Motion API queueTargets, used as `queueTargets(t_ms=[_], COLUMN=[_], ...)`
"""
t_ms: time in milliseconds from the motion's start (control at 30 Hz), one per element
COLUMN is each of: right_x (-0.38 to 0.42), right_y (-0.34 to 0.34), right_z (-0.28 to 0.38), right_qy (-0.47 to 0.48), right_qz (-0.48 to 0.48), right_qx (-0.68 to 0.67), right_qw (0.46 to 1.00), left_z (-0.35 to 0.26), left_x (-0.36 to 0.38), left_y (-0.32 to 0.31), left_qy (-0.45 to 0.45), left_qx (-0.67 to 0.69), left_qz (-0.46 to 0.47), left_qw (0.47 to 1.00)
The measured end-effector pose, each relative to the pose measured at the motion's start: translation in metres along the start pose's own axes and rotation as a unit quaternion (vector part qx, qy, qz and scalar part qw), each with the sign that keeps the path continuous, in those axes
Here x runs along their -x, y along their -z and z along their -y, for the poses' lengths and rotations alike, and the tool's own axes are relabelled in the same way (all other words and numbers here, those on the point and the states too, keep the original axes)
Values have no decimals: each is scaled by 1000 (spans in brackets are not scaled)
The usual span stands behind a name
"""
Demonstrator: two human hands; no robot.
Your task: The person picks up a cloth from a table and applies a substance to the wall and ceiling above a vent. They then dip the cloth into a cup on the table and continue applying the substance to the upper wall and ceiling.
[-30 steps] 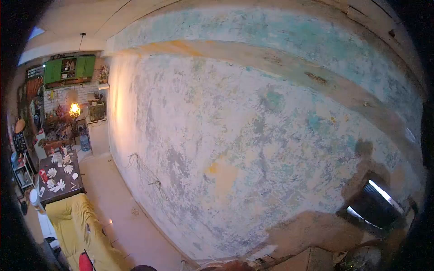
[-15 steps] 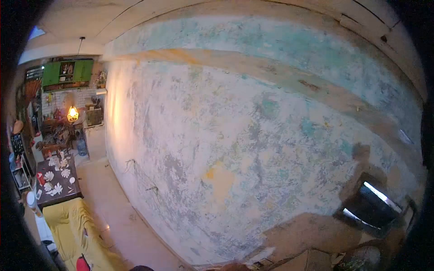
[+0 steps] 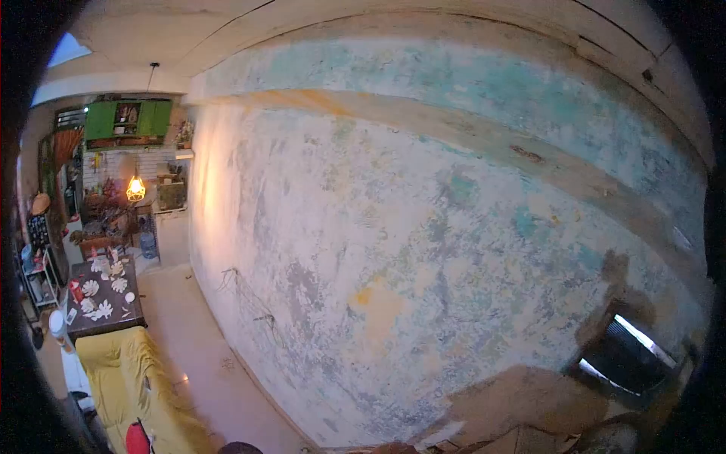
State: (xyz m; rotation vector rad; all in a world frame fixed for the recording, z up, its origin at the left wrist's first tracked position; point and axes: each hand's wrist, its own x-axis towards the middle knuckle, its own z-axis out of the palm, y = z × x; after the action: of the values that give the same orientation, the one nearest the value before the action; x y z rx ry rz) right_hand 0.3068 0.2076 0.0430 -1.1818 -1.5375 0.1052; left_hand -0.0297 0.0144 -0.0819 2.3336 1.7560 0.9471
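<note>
Neither my left hand nor my right hand shows in the head view. A large wall (image 3: 363, 257) with patchy white, grey, teal and yellow paint fills most of the view. At the bottom edge a dark rounded shape (image 3: 239, 448) shows only in part, and I cannot make out what it is. A brownish shape (image 3: 395, 449) to its right is also cut off by the edge.
A sofa under a yellow cover (image 3: 125, 371) stands lower left, with a red item (image 3: 138, 437) on it. Behind it, a dark table (image 3: 106, 324) bears white leaf-shaped pieces. A lit lamp (image 3: 135, 189) hangs near green cabinets (image 3: 153, 118). A dark screen (image 3: 624, 356) is lower right.
The view has shifted slightly, so the room appears a little further right and most of the wall a little lower. No object has visibly moved by itself.
</note>
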Motion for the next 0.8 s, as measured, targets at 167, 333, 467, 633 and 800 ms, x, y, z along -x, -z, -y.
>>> queueTargets(t_ms=[167, 333, 467, 633, 800], right_x=[-4, -3, -3, -2, -4], right_y=[-5, -1, -1, -6, -2], right_z=[1, 1, 1, 3, 1], right_qy=[6, 10, 15, 21, 27], right_qz=[11, 11, 12, 10, 10], right_qx=[-4, -8, -11, -15, -18], right_qw=[1000, 1000, 1000, 1000, 999], left_z=[-27, -6, -11, 1, -9], left_x=[-5, -1, 1, -2, 1], left_y=[32, 6, 9, -11, 9], left_qy=[31, -35, -2, 6, -24], left_qx=[-63, -72, -64, -89, -61], left_qz=[68, 12, 4, 40, -11], left_qw=[995, 997, 998, 995, 998])
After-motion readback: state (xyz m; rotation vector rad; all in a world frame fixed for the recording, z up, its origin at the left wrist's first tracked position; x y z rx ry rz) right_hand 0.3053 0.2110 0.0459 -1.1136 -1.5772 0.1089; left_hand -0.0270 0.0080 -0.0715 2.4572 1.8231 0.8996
